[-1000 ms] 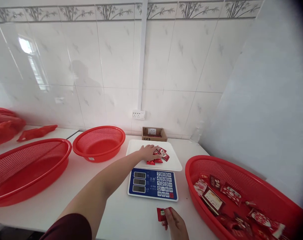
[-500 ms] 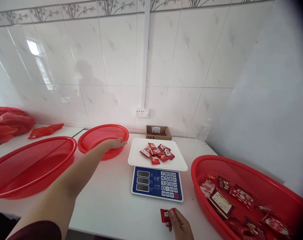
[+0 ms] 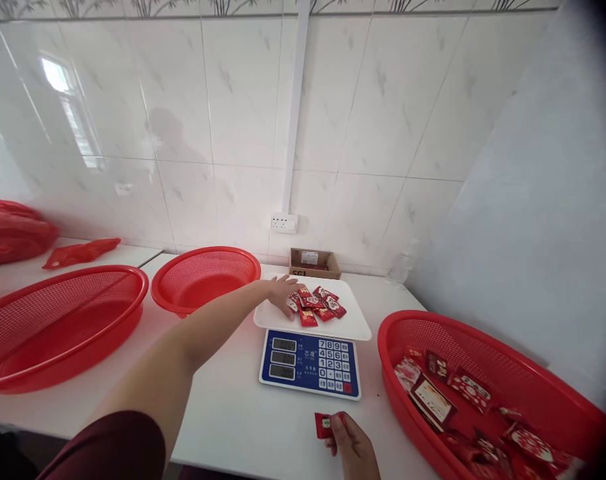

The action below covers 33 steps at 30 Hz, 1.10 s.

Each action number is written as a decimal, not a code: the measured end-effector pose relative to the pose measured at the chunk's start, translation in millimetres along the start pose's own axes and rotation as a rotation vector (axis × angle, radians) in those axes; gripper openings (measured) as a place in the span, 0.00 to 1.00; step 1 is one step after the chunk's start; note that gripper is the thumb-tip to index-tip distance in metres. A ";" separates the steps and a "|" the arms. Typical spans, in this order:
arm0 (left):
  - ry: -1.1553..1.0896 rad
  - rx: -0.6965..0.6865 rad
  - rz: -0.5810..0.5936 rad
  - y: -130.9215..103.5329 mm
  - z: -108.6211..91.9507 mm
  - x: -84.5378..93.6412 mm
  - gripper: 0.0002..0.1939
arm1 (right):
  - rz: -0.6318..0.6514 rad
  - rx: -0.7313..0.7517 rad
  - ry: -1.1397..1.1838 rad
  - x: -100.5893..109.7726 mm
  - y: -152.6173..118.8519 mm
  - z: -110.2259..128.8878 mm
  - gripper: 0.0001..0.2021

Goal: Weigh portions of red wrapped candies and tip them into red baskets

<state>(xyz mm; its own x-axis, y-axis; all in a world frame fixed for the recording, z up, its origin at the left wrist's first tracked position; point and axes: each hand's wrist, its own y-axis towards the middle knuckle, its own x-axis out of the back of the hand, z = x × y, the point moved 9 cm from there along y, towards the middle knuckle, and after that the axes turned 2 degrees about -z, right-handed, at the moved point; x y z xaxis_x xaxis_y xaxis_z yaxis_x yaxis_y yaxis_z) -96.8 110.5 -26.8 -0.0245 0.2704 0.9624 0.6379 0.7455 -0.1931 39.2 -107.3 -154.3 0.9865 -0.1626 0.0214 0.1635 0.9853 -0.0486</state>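
Note:
My left hand [image 3: 283,293] reaches over the white pan [image 3: 350,323] of a digital scale. Its fingers are spread at the left side of a small pile of red packets [image 3: 315,305], and the fingertips seem to touch the nearest ones. Below the pan is the scale's blue panel [image 3: 310,363] with number keys and three displays. At the table's front, my right hand [image 3: 353,443] pinches one small red packet [image 3: 324,425] between thumb and fingers, just in front of the scale.
To the right stands a red basket [image 3: 397,373] with several red packets in it. Two more red baskets, one large [image 3: 145,293] and one round [image 3: 255,267], stand on the left. A cardboard box [image 3: 315,273] is behind the scale; red bags [image 3: 17,230] lie far left.
My left hand has moved right, from above the round basket to the packets on the scale pan. My right hand still holds its packet in nearly the same place.

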 end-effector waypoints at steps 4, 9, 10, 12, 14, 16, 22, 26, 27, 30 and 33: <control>0.016 0.012 -0.010 21.8 7.6 3.1 0.49 | -0.062 0.036 0.007 0.7 -2.8 6.7 0.23; 0.046 -0.044 -0.095 23.7 -3.6 0.7 0.38 | -0.110 0.054 0.010 1.7 -3.6 3.9 0.23; 0.052 -0.049 -0.107 22.0 -5.6 -0.6 0.37 | -0.107 0.055 0.010 1.4 -3.5 3.0 0.23; 0.064 -0.053 -0.130 18.1 -7.9 -2.2 0.36 | -0.101 0.052 0.013 1.1 -3.2 1.6 0.23; 0.074 -0.055 -0.144 15.1 -9.3 -2.5 0.36 | -0.099 0.044 0.017 1.0 -3.2 1.1 0.23; 0.085 -0.062 -0.147 13.8 -10.9 -2.3 0.36 | -0.101 0.035 0.021 1.0 -3.5 1.2 0.23; 0.088 -0.070 -0.146 17.3 -14.6 -4.0 0.29 | -0.109 0.030 0.038 0.6 -4.4 2.3 0.22; 0.081 -0.047 -0.185 14.6 -12.8 -4.8 0.23 | -0.105 0.029 0.038 0.3 -4.0 0.9 0.23; 0.085 -0.037 -0.210 12.3 -11.5 -2.7 0.22 | -0.108 0.027 0.035 0.6 -3.9 0.3 0.23; 0.098 0.007 -0.303 1.6 -2.8 9.6 0.18 | -0.123 0.008 0.023 2.0 -3.5 -2.1 0.24; 0.108 0.089 -0.416 -15.1 16.5 29.9 0.16 | -0.124 0.007 0.020 2.4 -3.3 -2.6 0.24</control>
<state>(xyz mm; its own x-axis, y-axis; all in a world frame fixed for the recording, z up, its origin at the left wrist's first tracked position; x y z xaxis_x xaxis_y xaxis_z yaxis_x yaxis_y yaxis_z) -119.8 117.5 1.7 -0.1817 -0.1260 0.9752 0.5214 0.8285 0.2042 41.1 -111.1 -156.7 0.9586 -0.2846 0.0072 0.2846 0.9578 -0.0396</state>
